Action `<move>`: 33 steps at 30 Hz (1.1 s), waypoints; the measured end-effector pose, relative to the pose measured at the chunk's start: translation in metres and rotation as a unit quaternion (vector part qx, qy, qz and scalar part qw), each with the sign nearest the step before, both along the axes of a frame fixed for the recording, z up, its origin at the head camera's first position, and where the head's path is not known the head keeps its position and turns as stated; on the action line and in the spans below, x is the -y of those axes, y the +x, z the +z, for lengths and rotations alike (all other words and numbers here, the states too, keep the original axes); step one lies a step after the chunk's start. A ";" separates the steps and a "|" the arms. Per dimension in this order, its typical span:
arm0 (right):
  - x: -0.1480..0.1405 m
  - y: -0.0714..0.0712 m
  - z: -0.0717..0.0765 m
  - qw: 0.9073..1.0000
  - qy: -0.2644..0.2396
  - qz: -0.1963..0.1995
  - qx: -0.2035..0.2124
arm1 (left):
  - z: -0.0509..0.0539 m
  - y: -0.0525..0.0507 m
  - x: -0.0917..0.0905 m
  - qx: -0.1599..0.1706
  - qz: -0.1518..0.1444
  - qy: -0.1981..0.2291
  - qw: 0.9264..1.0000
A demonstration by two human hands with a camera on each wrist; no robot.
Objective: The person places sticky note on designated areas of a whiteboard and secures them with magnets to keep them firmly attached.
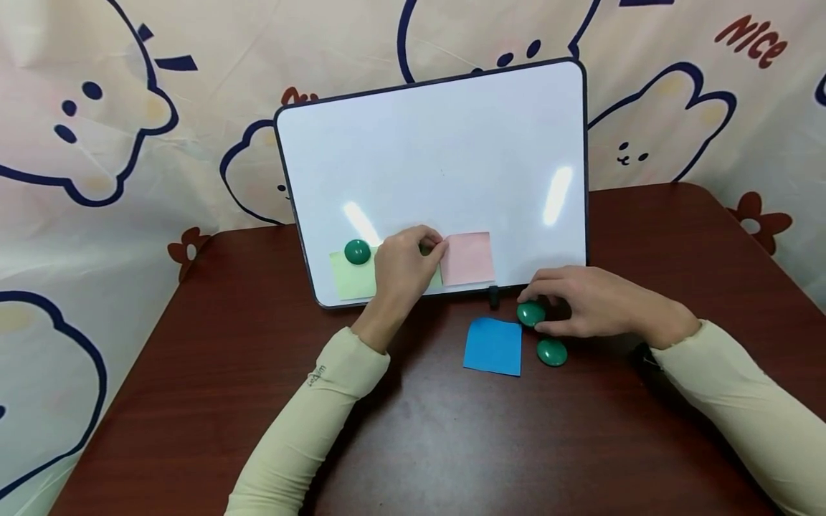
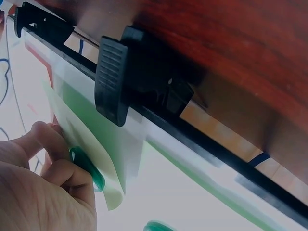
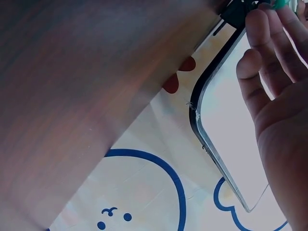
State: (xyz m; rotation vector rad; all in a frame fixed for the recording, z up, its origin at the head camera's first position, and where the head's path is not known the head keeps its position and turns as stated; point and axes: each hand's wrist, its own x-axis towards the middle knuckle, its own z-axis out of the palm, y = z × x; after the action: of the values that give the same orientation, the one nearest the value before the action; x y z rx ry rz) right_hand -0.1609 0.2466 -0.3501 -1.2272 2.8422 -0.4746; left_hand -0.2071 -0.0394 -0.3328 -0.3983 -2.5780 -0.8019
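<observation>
A whiteboard (image 1: 439,158) stands on the table. My left hand (image 1: 405,261) pinches the upper left corner of a pink sticky note (image 1: 469,259) against the board. Under that hand, a green magnet (image 2: 87,168) sits on a curling light green note (image 2: 79,127). Farther left, another green magnet (image 1: 358,251) rests on a light green note (image 1: 351,281). My right hand (image 1: 590,304) grips a round green magnet (image 1: 531,314) between thumb and fingers, low over the table. Close by lie one more green magnet (image 1: 551,352) and a blue sticky note (image 1: 493,347).
Black clips (image 2: 113,79) hold the board's lower edge at the dark red wooden table (image 1: 419,437). Behind the board hangs a pale curtain (image 1: 213,57) with cartoon drawings. A dark object (image 1: 647,356) lies partly hidden under the right sleeve.
</observation>
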 end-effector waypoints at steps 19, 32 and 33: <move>0.015 0.000 0.004 0.999 -0.025 0.021 0.001 | 0.000 -0.001 0.001 0.003 -0.002 0.002 1.000; 0.037 -0.002 0.004 0.997 -0.053 0.047 -0.007 | 0.000 0.000 0.000 0.007 0.000 0.000 1.000; 0.039 -0.003 0.005 0.997 -0.055 0.050 -0.007 | 0.000 0.000 0.001 0.007 0.000 0.000 1.000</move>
State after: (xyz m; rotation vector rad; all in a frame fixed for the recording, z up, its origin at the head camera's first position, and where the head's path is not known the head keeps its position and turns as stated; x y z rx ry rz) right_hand -0.1636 0.2077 -0.3455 -1.3884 2.7836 -0.6290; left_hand -0.2068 -0.0399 -0.3325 -0.3935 -2.5908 -0.8073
